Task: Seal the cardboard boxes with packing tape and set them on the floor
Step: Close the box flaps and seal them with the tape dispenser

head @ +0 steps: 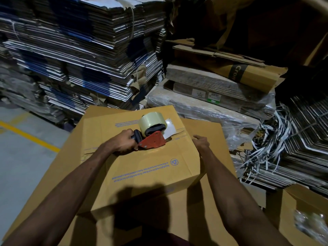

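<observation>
Head view: left hand (124, 142) is gripping the red tape dispenser (152, 137) on the cardboard box's (142, 167) top seam. Right hand (201, 142), fingers loosely curved, is steadying the right edge; taping is underway, and next is probably a steady pull along the seam.

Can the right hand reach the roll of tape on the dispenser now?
Probably yes: the right hand rests open at the box edge, holding nothing, and no object lies between it and the tape roll.

Dim overhead light, perhaps behind; edges bowed, lower-right corner blurred.
</observation>
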A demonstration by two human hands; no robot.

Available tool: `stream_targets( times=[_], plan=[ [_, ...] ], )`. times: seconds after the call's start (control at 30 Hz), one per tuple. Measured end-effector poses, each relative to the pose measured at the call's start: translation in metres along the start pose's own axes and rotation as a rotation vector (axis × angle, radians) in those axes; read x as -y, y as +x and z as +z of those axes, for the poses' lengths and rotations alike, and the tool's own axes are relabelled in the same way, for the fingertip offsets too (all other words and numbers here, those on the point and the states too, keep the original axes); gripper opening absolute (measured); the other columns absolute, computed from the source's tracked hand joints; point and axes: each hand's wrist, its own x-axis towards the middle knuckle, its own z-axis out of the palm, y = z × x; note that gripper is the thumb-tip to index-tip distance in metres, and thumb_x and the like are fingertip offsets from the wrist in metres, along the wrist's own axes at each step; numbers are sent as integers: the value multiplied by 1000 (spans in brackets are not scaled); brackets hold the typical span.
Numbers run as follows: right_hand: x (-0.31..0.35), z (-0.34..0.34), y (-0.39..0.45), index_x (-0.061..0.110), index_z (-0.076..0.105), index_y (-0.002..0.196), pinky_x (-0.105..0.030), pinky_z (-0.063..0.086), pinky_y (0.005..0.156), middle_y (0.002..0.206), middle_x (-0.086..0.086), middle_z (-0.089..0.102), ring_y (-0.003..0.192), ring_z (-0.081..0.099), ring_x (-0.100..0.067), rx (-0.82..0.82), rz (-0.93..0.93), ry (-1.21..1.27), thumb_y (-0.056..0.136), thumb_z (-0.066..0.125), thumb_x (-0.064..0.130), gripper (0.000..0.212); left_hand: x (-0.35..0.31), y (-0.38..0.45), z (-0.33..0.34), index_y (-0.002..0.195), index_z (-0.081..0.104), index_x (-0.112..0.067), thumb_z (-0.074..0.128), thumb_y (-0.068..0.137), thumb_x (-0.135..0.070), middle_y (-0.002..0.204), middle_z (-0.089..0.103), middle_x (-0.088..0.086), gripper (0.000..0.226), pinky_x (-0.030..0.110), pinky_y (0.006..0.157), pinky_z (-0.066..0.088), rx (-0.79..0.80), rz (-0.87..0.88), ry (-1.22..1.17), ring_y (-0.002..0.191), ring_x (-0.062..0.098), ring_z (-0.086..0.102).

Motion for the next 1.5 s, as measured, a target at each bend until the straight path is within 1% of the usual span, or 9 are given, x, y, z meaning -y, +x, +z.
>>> stream_targets(
  times=[0.1,0.27,0.43,0.67,0.87,1.03,1.2,1.37,1.5],
  plan=[
    [-1,-2,-6,14,83,100,-34,56,93,113,-14,77,106,70,-32,-68,-136,63,88,82,33,23,1,-1,0,82,60,-12,83,75,-17,68,61,1,25,28,52,42,-15,4,47,56,16,55],
    [29,2,-15,17,55,50,-33,43,64,65,-8,62,63,58,-26,-81,-215,121,85,76,63,61,-1,0,-1,84,59,-14,83,76,-18,72,62,2,26,27,51,41,-13,-19,45,58,17,55],
    [31,18,-27,15,68,64,-36,53,74,93,-13,72,85,69,-36,-212,-224,40,75,83,61,50,-3,1,0,84,62,-13,82,77,-17,70,61,1,22,25,48,38,-13,-19,55,56,15,54],
    [22,17,-39,22,83,93,-37,58,86,104,-5,78,99,70,-32,-218,-277,65,79,84,54,34,-4,0,-1,89,67,-6,81,79,-16,68,65,2,20,28,53,42,20,-26,-12,54,17,55],
    [34,18,-46,26,80,85,-37,53,87,105,-3,76,101,69,-33,-261,-161,79,72,85,62,39,-11,3,-3,86,67,-7,77,79,-21,65,64,2,18,29,53,41,16,-89,-22,50,18,53],
    [36,22,-45,24,81,82,-37,53,88,104,-6,77,101,69,-34,-294,-162,95,74,89,52,30,-13,-1,2,73,62,-16,68,90,-23,58,64,-6,20,24,49,38,-33,-47,10,46,8,53],
    [43,21,-45,22,82,84,-36,56,85,102,-8,78,99,70,-35,-319,-197,69,77,89,45,26,-15,-1,2,67,60,-18,69,90,-24,61,62,-3,25,27,51,37,-73,-27,39,52,13,51],
    [50,17,-40,20,82,86,-35,55,82,99,-10,78,97,71,-35,-315,-221,46,79,89,45,27,-19,4,4,72,68,-15,75,85,-26,69,68,0,19,28,54,39,-70,-32,50,63,18,58],
    [53,15,-37,20,83,88,-35,55,84,98,-10,78,97,71,-33,-305,-209,55,78,89,45,28,-25,4,2,83,72,-8,66,90,-22,65,67,-2,17,24,46,36,-49,-60,2,49,10,53]
  ],
)
